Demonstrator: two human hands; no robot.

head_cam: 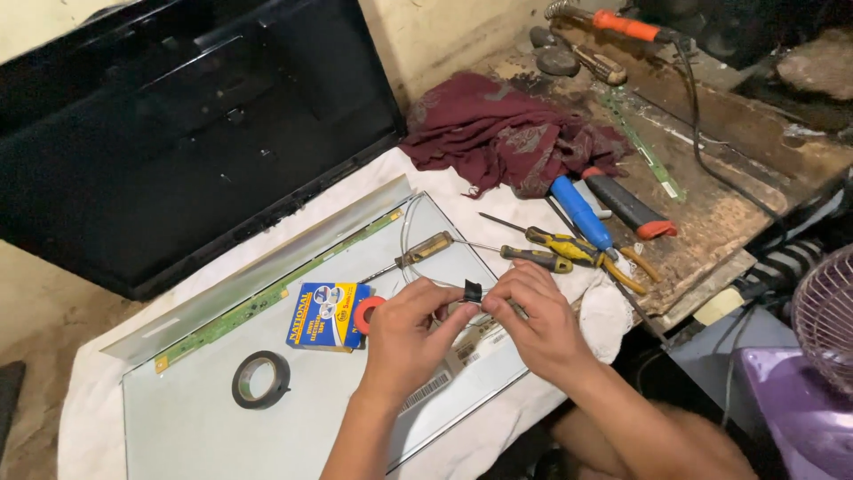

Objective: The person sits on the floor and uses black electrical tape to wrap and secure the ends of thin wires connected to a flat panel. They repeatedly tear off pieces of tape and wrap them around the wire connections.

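Black tape, a small folded piece (473, 291), was pinched between the fingertips of the left hand (404, 342) and the right hand (536, 322), just above a grey flat display panel (195, 418). On that panel lay a black tape roll (260, 380) and a blue-and-yellow cardboard tape package (328, 315), near the left hand.

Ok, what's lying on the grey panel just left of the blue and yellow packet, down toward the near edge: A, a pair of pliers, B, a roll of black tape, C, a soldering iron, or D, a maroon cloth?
B: a roll of black tape lies flat on the panel, below-left of the packet.
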